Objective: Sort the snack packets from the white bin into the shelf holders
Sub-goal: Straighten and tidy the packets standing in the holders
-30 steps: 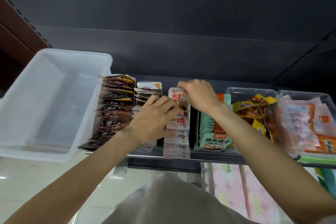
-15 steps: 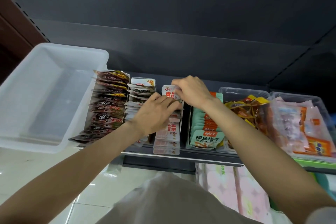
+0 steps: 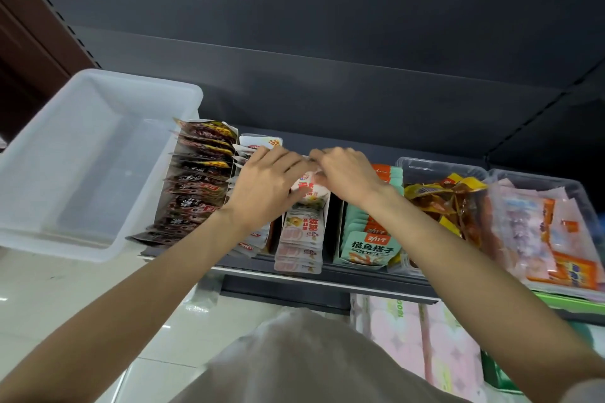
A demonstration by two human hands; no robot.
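Two hands meet over one white packet [image 3: 307,188] at the back of the middle holder [image 3: 302,235]: our left hand [image 3: 265,186] and right hand [image 3: 347,173] both pinch it with curled fingers. We judge it light, soft and slippery, so we hold its edges. The white bin [image 3: 82,167] at left looks empty.
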